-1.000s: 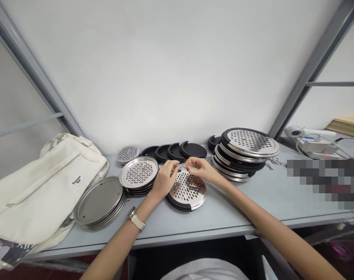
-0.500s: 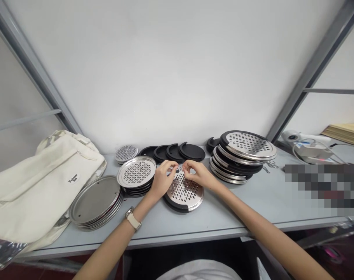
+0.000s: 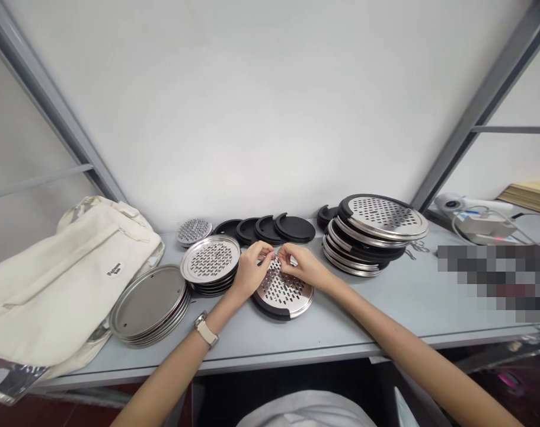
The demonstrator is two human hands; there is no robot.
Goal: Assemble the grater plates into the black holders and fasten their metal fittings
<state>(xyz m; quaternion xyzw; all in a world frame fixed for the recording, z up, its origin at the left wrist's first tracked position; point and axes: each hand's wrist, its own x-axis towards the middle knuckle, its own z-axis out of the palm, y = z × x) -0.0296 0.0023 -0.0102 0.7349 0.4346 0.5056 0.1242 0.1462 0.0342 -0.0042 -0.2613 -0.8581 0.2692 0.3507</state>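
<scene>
A round perforated metal grater (image 3: 284, 289) with a black rim piece along its lower left lies flat before me. Over its far edge, my left hand (image 3: 252, 271) is pinched at thumb and forefinger. My right hand (image 3: 303, 268) pinches just beside it, fingertips almost touching the left ones. Whatever sits between the fingertips is too small to make out. Close to my left hand is a stack of black discs topped by a grater plate (image 3: 211, 261). Several black round covers (image 3: 295, 228) overlap in a row behind my hands.
Plain metal discs (image 3: 149, 300) are stacked at the left, next to a cream bag (image 3: 74, 279). A tall leaning stack of black-rimmed graters (image 3: 385, 218) stands at the right, with small metal hooks (image 3: 418, 246) beside it. Farther right lies a white corded device (image 3: 478, 216). The wall closes off the back.
Both hands stay pinched together at the grater's far edge, with only slight finger movement. The whole view has shifted a little.
</scene>
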